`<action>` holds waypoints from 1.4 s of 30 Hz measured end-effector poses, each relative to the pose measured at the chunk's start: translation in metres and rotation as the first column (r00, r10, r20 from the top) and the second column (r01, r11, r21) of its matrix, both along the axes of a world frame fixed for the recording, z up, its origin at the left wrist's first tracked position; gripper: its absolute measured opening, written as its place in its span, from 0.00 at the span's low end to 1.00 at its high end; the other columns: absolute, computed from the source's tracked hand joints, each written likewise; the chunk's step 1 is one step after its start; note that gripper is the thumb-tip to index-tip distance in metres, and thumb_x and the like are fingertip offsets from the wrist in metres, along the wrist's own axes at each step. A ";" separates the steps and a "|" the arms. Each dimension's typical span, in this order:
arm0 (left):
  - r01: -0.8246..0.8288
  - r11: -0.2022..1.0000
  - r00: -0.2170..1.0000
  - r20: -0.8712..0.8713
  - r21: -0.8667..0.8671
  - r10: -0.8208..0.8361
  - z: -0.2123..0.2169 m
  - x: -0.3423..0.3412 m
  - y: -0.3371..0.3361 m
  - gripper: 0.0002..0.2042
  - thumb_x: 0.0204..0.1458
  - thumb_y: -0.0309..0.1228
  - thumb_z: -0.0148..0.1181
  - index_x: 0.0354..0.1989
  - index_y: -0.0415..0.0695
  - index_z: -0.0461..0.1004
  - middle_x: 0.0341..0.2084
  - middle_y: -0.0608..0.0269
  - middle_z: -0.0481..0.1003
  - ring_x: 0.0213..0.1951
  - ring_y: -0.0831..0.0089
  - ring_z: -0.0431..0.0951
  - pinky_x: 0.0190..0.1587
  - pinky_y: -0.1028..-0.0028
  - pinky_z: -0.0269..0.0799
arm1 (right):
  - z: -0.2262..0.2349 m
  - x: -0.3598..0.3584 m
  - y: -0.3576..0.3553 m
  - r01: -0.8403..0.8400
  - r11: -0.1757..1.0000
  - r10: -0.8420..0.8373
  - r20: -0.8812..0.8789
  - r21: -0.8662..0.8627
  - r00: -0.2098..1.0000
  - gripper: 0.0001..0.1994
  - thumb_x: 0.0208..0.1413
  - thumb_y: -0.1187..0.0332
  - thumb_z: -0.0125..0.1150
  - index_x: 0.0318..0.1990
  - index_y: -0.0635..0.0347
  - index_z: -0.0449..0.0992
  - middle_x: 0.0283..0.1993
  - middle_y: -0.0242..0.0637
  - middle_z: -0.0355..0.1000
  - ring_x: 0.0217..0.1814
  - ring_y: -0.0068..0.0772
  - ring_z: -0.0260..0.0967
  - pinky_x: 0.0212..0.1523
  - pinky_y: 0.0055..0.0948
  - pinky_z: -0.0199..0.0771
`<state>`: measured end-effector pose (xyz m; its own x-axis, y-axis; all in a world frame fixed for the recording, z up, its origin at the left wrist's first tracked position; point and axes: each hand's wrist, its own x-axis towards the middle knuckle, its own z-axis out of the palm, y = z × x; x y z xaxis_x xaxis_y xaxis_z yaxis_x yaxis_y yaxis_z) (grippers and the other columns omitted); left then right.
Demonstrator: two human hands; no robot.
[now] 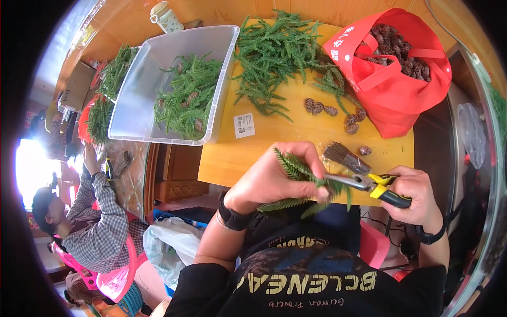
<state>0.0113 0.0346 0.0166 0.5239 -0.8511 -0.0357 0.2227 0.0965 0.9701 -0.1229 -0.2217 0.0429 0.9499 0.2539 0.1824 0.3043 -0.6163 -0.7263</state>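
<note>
Over the table's near edge, my left hand (279,177) pinches a green artificial pine sprig (289,205) between thumb and fingers. My right hand (416,194) is wrapped round the yellow-and-black handles of a pair of pliers (384,190). The pliers' long metal jaws point left and reach the sprig's stem beside my left fingertips. Whether the jaws grip a wire or the stem there cannot be made out. Just beyond lies a bundle of thin dark sticks or wires (346,157), partly in clear plastic, with a small pine cone (365,150) beside it.
A clear plastic bin (122,119) holds sprigs with pine cones. Loose green sprigs (277,50) cover the yellow table's (227,158) far side. A red bag (388,98) full of pine cones stands right, near several loose cones (319,106). Another person (100,227) works at the left.
</note>
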 end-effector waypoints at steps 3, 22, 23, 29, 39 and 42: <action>-0.383 0.919 0.756 0.602 0.089 0.257 0.000 -0.008 -0.006 0.10 0.38 0.19 0.67 0.24 0.38 0.69 0.25 0.61 0.75 0.30 0.75 0.76 0.34 0.76 0.71 | 0.019 -0.003 0.013 0.177 0.975 -0.209 -0.268 -0.136 0.941 0.09 0.31 0.73 0.63 0.16 0.60 0.65 0.21 0.39 0.69 0.25 0.43 0.68 0.31 0.32 0.71; 0.203 0.947 0.883 -0.371 -0.251 -0.288 -0.021 0.000 0.000 0.16 0.34 0.23 0.71 0.25 0.38 0.66 0.21 0.61 0.70 0.26 0.72 0.71 0.29 0.75 0.64 | -0.009 0.012 0.004 -0.149 0.984 0.150 -0.003 0.098 0.989 0.12 0.32 0.68 0.64 0.17 0.60 0.64 0.28 0.42 0.72 0.41 0.52 0.69 0.41 0.39 0.69; 0.219 0.936 0.844 -0.428 -0.277 -0.324 -0.021 -0.001 0.000 0.16 0.34 0.23 0.71 0.25 0.39 0.66 0.20 0.61 0.70 0.26 0.72 0.71 0.29 0.75 0.64 | -0.010 0.013 0.004 -0.152 0.984 0.153 0.000 0.097 0.988 0.12 0.31 0.68 0.64 0.17 0.60 0.65 0.27 0.41 0.72 0.40 0.52 0.69 0.40 0.38 0.70; 0.267 0.917 0.831 -0.412 -0.295 -0.375 -0.023 0.000 -0.001 0.16 0.34 0.24 0.71 0.24 0.39 0.65 0.21 0.60 0.71 0.27 0.71 0.72 0.29 0.74 0.64 | -0.002 0.015 0.003 -0.183 0.979 0.184 -0.001 0.091 0.983 0.12 0.31 0.69 0.64 0.14 0.59 0.64 0.21 0.36 0.68 0.30 0.46 0.68 0.37 0.35 0.71; -0.174 0.965 0.958 0.262 0.194 0.120 0.000 -0.001 0.000 0.10 0.39 0.20 0.67 0.24 0.39 0.68 0.25 0.62 0.75 0.30 0.77 0.75 0.34 0.78 0.70 | 0.020 0.001 0.013 0.120 0.986 -0.143 -0.213 -0.118 0.967 0.16 0.31 0.71 0.63 0.13 0.61 0.58 0.17 0.38 0.60 0.18 0.42 0.60 0.23 0.32 0.64; -0.363 0.924 0.746 0.632 0.121 0.211 -0.001 -0.010 -0.003 0.09 0.39 0.19 0.65 0.25 0.39 0.69 0.25 0.63 0.75 0.30 0.78 0.75 0.35 0.78 0.71 | 0.025 0.003 0.020 0.183 0.973 -0.222 -0.349 -0.141 0.910 0.15 0.32 0.70 0.63 0.15 0.62 0.58 0.18 0.39 0.62 0.20 0.44 0.60 0.29 0.33 0.67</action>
<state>0.0009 0.0318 0.0160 0.7198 -0.6645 0.2008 -0.4107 -0.1744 0.8949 -0.1204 -0.2020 0.0675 0.9790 0.0479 -0.1982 -0.1051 -0.7143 -0.6919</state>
